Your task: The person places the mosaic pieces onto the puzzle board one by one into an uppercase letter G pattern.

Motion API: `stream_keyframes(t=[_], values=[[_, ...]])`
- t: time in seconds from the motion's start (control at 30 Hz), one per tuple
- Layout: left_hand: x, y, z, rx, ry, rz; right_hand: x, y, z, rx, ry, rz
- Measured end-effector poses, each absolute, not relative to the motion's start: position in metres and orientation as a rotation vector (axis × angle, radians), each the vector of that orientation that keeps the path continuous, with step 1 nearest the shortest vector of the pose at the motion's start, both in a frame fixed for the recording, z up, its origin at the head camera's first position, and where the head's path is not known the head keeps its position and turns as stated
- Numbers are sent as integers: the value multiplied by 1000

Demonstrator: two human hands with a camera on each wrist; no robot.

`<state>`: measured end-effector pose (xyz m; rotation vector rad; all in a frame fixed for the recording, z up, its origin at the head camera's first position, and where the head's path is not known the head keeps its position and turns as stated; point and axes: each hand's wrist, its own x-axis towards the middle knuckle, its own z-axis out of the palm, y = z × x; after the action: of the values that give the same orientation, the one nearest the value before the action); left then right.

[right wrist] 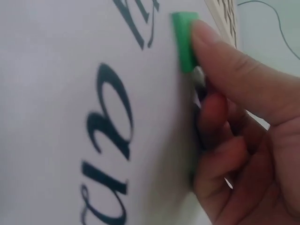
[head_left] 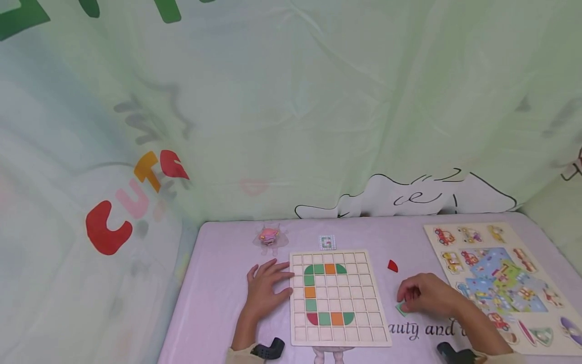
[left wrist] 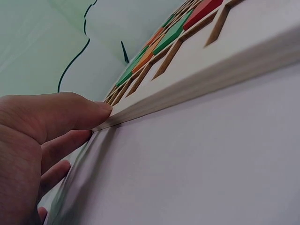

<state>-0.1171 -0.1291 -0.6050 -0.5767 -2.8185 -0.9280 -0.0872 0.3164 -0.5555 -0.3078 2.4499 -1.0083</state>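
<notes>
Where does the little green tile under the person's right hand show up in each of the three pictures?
Head view: the green tile peeks out under the right hand, right of the wooden grid board.
Left wrist view: not in it; only the left hand against the board's edge.
Right wrist view: the tile is at top centre, under a fingertip.
Shared landmark: the black lettering on the purple cloth, seen large in the right wrist view.
</notes>
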Motion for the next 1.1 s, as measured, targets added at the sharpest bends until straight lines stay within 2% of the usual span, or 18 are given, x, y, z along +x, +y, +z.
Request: stream_keyframes(t=[0.47,0.83,1.1], values=[[-117,-129,-604,-574,-2818,-917,-89,315,-552,-316,2420,-1083],[-117,-129,-605,-564,-2821,-919,-91,310,-552,-210,2481,-942],[-116,-128,-603,-572,-2819,-932,-89,308,-547,-234,2500,-923]])
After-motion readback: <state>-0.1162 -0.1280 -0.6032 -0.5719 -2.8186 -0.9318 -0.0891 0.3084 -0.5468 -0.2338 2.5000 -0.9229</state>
